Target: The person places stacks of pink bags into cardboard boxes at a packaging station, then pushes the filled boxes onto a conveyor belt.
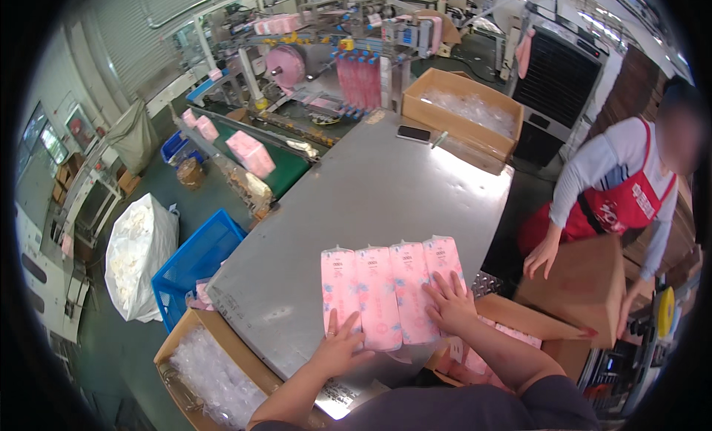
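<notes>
Several long pink soft packs [380, 294], likely tissue, lie side by side in a row on the metal table [297, 231]. At the near left corner of the row, my left hand [340, 349] rests with its fingers spread on the leftmost pack; a ring shows on it. Across the rightmost packs lies my right hand [451, 305], flat, fingers apart. Neither hand is closed round anything. Below my right forearm, an open carton [530, 316] holds more pink packs, partly hidden by the arm.
Clear plastic bags fill a carton [256, 364] at near left and another [512, 145] at the far end, near a phone [413, 134]. A blue crate [194, 264] and white sack [141, 253] stand left. Pink packs ride a green conveyor [288, 171]. A co-worker [630, 179] handles a closed carton [578, 283].
</notes>
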{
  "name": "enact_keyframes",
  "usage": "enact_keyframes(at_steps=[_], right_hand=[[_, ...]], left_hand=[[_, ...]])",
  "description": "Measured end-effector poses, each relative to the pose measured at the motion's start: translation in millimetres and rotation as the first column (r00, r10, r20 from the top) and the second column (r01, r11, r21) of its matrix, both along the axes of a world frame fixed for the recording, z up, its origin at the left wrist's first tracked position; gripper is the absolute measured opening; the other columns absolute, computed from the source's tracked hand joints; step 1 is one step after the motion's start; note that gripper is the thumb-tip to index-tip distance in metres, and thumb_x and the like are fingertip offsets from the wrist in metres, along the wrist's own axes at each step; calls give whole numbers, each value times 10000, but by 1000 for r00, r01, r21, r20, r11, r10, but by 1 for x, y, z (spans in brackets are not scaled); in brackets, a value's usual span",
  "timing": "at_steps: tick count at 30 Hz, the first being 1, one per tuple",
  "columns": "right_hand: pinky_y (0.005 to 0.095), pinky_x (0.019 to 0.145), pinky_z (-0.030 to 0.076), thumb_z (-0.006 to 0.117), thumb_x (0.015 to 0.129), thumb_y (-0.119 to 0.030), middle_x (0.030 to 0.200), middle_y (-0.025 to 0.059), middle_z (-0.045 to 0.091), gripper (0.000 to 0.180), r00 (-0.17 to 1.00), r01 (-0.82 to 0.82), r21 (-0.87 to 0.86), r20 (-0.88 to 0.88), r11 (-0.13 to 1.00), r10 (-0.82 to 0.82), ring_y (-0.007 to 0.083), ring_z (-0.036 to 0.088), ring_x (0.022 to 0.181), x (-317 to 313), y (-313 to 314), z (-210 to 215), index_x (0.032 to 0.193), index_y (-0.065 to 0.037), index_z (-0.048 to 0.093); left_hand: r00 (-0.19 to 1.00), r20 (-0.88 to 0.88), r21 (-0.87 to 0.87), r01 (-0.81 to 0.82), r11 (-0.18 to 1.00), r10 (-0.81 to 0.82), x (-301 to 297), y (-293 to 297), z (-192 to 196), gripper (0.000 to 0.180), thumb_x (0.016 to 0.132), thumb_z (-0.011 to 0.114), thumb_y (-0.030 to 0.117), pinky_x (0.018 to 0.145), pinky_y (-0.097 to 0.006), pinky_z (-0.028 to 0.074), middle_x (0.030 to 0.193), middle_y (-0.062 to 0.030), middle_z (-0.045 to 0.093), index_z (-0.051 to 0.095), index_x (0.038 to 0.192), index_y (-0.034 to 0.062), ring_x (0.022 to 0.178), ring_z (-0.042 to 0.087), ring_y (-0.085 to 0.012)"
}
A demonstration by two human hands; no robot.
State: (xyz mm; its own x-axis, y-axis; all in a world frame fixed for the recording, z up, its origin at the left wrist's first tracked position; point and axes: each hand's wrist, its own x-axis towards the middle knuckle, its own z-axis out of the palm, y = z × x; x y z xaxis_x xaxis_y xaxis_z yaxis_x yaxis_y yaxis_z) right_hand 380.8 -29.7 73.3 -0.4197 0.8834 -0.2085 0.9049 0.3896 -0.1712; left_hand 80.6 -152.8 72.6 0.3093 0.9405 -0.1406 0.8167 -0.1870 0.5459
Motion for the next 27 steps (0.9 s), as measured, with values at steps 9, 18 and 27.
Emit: enact_keyframes(at_steps=[9, 18, 27], right_hand=[[636, 1123, 217, 426, 922, -647, 1633, 38, 168, 712, 999, 19, -50, 45, 999, -17, 363, 76, 1504, -2, -11, 1, 1523, -277, 330], [609, 1107, 279, 556, 889, -552, 1609, 98, 204, 707, 996, -65, 39, 70, 997, 63, 413, 181, 1465, -8, -6, 4, 1495, -233, 379], [372, 1044, 430, 612, 934, -175, 1511, 168, 358, 662, 298, 218, -576, -729, 788, -616, 271, 458, 1303, 48, 41, -50, 1520, -99, 313]], left_hand=[[939, -38, 238, -323, 916, 341, -51, 172, 12, 769, 853, 626, 596, 1083, -736, 180, 1588, -174, 187, 391, 1477, 212, 1471, 100, -459], [813, -270, 261, -453, 852, 515, -122, 358, -27, 533, 939, 524, 542, 1164, -626, 151, 1580, -175, 252, 573, 1325, 178, 1473, 83, -463], [996, -56, 297, 81, 952, -68, -155, 77, -59, 179, 928, 619, 240, 1126, -552, 320, 1418, -134, 479, 665, 991, 79, 1436, 306, -357]])
